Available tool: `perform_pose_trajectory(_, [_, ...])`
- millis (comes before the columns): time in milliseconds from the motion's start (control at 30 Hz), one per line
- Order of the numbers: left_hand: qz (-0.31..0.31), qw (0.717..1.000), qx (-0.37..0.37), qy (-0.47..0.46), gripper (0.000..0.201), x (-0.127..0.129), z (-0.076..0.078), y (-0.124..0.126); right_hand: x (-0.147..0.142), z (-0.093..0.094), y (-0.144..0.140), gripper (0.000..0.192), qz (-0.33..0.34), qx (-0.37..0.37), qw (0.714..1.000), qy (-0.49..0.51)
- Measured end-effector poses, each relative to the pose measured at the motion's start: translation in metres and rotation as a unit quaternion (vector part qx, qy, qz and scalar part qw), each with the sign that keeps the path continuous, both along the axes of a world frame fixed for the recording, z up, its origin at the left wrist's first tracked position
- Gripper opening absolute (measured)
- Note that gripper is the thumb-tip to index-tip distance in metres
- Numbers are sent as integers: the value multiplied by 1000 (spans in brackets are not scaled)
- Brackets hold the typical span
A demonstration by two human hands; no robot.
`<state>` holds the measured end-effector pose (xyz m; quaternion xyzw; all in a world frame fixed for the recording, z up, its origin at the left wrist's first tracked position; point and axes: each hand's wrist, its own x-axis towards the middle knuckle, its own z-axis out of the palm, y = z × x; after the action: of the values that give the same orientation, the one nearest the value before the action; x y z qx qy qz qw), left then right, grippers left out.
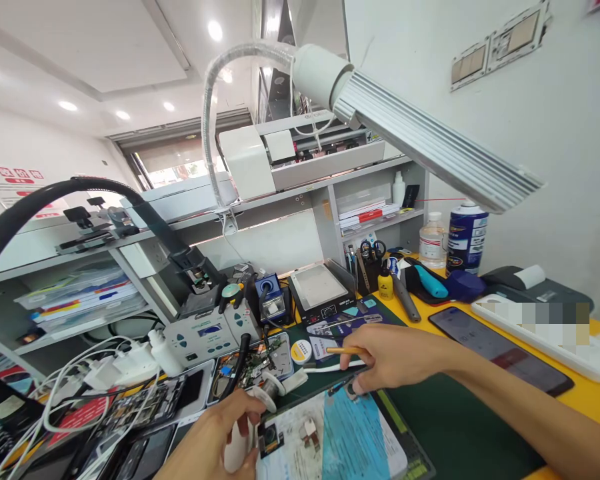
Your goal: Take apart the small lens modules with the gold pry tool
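My right hand [387,357] is closed, with a thin tan stick [344,351] jutting leftward from between its fingers. Its thumb tip presses on a small dark part at the upper edge of a worn white-and-blue work pad [353,433]. At the pad's left edge, my left hand [225,433] curls its fingers and thumb around a white rounded object [237,445], mostly hidden by the hand. A small dark component [271,437] lies on the pad's left corner, and a metallic piece [310,432] is near its middle. Just above my left hand is a solder spool [269,392].
A green mat [445,420] lies beneath the pad. Phone boards [135,407] and cables crowd the left. Behind stand a soldering station [210,337] and a hot plate [320,287]. A large phone [500,347] lies right; a lamp [430,127] hangs overhead.
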<state>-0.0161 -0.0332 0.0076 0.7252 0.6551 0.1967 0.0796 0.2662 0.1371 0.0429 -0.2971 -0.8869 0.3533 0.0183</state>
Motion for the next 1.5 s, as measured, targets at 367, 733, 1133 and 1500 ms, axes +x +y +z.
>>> perform_pose_trajectory(367, [18, 1000, -7, -23, 27, -21, -10, 4, -2, -2, -1, 35, 50, 38, 997, -54])
perform_pose_trajectory(733, [10, 991, 91, -99, 22, -25, -17, 9, 0, -5, 0, 33, 54, 20, 998, -32])
perform_pose_trajectory(1133, [23, 966, 234, -108, 17, -44, -21, 8, 4, 0, -1, 38, 73, -5, 997, 5])
perform_pose_trajectory(1500, [115, 918, 344, -159, 29, -44, -29, 21, -11, -12, 3, 35, -86, -151, 947, 271])
